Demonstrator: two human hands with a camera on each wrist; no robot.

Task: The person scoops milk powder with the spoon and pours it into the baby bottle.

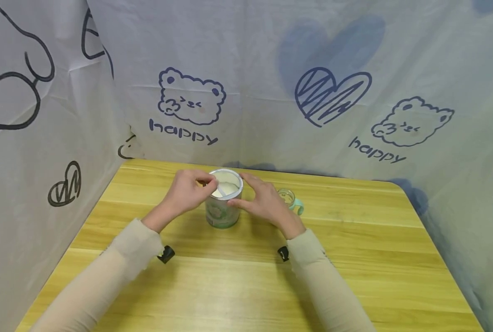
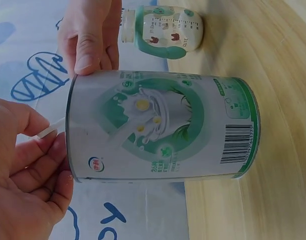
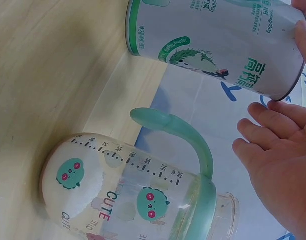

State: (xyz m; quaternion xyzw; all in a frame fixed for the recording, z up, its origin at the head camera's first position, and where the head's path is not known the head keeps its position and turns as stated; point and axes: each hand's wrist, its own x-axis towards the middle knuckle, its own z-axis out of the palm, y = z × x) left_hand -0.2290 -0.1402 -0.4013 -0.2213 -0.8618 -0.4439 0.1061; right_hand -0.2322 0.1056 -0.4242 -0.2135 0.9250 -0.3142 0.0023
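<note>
A milk powder can (image 1: pixel 222 216), white and green, stands upright with its top off and a pale cream interior showing. My left hand (image 1: pixel 188 192) is at the rim's left side, thumb and forefinger pinching the thin white handle of a scoop (image 2: pixel 52 129); the scoop's lower end is hidden inside the can. My right hand (image 1: pixel 267 201) holds the can by its right rim, thumb at the near side and forefinger at the far side. Its other fingers (image 3: pixel 267 127) extend loosely beside the can.
Just right of the can stands a clear baby bottle (image 3: pixel 118 185) with a mint-green handle, uncapped, with measuring marks. Both are near the back of the wooden table (image 1: pixel 238 286). Behind and to the left hangs a pale printed cloth (image 1: pixel 246 92).
</note>
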